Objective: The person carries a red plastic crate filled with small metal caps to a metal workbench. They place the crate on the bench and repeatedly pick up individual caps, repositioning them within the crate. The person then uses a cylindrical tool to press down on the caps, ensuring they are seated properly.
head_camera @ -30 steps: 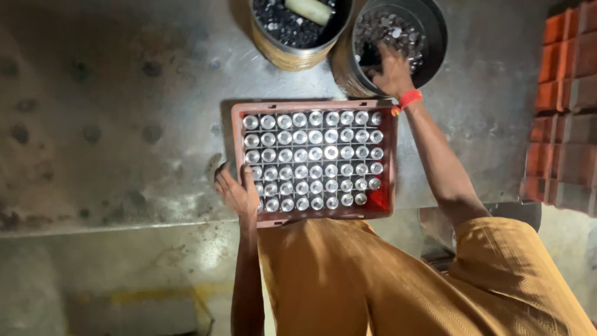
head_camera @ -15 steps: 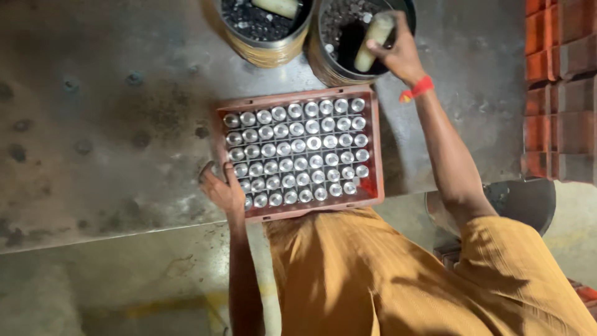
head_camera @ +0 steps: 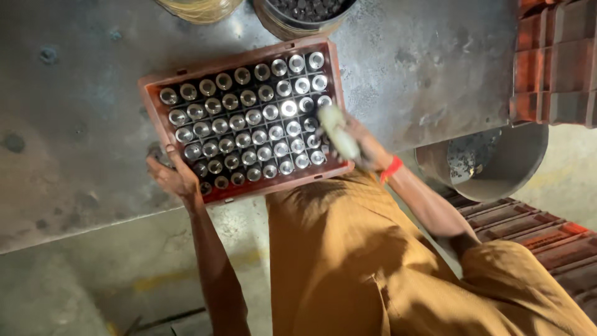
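The person wears a loose mustard-brown garment [head_camera: 348, 261] with short sleeves, bare forearms, and a red wristband [head_camera: 390, 168].

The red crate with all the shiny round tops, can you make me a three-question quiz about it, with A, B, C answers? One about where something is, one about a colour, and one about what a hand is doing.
1. Where does the left hand rest?
A. On the near left corner of the red crate
B. Inside the dark bucket
C. On the stacked crates

2. What colour is the band on the right wrist?
A. Blue
B. Red
C. White

3. What is the right hand doing?
A. Lying flat and empty
B. Gripping a pale cylinder above the crate
C. Covering the metal bowl

Answers:
1. A, its fingers curl round that corner.
2. B, a red strip shows just behind the hand.
3. B, the fingers wrap the pale cylinder over the crate's right side.
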Demonstrator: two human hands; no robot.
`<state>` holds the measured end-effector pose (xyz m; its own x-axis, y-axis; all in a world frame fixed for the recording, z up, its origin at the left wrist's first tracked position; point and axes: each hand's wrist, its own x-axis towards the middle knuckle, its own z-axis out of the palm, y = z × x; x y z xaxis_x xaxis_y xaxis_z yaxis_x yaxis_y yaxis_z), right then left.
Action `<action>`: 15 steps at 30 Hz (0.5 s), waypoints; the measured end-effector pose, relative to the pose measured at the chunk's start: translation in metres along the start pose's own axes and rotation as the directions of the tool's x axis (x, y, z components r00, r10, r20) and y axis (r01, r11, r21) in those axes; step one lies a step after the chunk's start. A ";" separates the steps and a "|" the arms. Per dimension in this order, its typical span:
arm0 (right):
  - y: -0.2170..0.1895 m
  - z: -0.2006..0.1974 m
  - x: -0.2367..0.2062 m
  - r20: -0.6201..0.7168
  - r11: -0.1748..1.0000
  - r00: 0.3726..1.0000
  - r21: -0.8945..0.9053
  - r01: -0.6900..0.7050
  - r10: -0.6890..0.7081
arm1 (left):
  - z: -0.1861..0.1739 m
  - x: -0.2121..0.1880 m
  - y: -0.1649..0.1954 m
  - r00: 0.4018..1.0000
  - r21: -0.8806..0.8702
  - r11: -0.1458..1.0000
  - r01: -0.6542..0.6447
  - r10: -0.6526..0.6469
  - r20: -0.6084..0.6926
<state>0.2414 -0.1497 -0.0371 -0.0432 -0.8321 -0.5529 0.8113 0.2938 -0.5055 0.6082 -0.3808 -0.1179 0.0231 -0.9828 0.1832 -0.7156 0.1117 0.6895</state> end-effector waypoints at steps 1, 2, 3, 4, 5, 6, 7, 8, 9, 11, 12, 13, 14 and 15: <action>0.004 0.001 -0.010 0.026 0.935 0.988 -0.320 0.150 -0.150 | 0.001 0.000 -0.001 1.000 -0.003 1.000 0.006 -0.006 0.009; 0.004 0.003 -0.020 0.098 0.751 0.956 -0.598 0.280 -0.278 | 0.002 0.000 -0.003 1.000 -0.005 1.000 0.013 -0.013 0.018; 0.004 0.006 -0.029 0.203 0.475 0.909 -0.799 0.369 -0.364 | 0.003 0.000 -0.005 0.999 -0.003 1.000 0.022 -0.021 0.032; 0.002 0.010 -0.037 0.240 0.290 0.878 -0.880 0.377 -0.414 | 0.004 0.000 -0.007 0.999 0.002 1.000 0.028 -0.028 0.029; 0.000 0.014 -0.044 0.286 0.093 0.845 -0.927 0.363 -0.452 | 0.005 0.000 -0.010 0.999 0.008 0.999 0.033 -0.033 0.025; -0.001 0.019 -0.047 0.341 -0.112 0.809 -0.938 0.329 -0.478 | 0.007 0.000 -0.014 0.999 0.008 0.999 0.037 -0.037 0.019; -0.001 0.025 -0.049 0.267 -0.137 0.838 -0.964 0.229 -0.476 | 0.008 0.000 -0.017 0.998 0.013 0.998 0.062 -0.063 0.022; -0.001 0.030 -0.049 0.189 -0.159 0.861 -0.979 0.128 -0.472 | 0.009 -0.001 -0.020 0.996 0.023 0.996 0.090 -0.091 0.025; 0.000 0.035 -0.048 0.104 -0.177 0.879 -0.984 0.022 -0.466 | 0.009 -0.001 -0.024 0.992 0.038 0.992 0.118 -0.120 0.034; 0.003 0.042 -0.043 -0.021 -0.053 0.886 -0.997 -0.051 -0.462 | 0.009 -0.001 -0.027 0.996 0.000 0.999 0.047 -0.047 0.070; 0.004 0.043 -0.040 -0.075 0.002 0.882 -0.996 -0.084 -0.465 | 0.010 -0.001 -0.030 0.997 -0.031 0.999 0.008 -0.006 0.078; 0.006 0.044 -0.037 -0.010 -0.076 0.862 -0.996 -0.057 -0.507 | 0.009 -0.001 -0.030 0.996 -0.049 0.998 -0.045 0.048 0.073; 0.007 0.044 -0.034 0.049 -0.156 0.843 -0.987 -0.042 -0.536 | 0.009 0.000 -0.030 0.993 -0.067 0.994 -0.088 0.093 0.075; 0.010 0.044 -0.032 0.116 -0.239 0.831 -0.971 -0.020 -0.544 | 0.007 0.000 -0.028 0.990 -0.077 0.990 -0.119 0.124 0.072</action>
<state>0.2765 -0.1411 0.0043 -0.4096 -0.9060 -0.1069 -0.7590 0.4035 -0.5110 0.6235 -0.3849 -0.1427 -0.1162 -0.9693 0.2168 -0.6573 0.2387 0.7148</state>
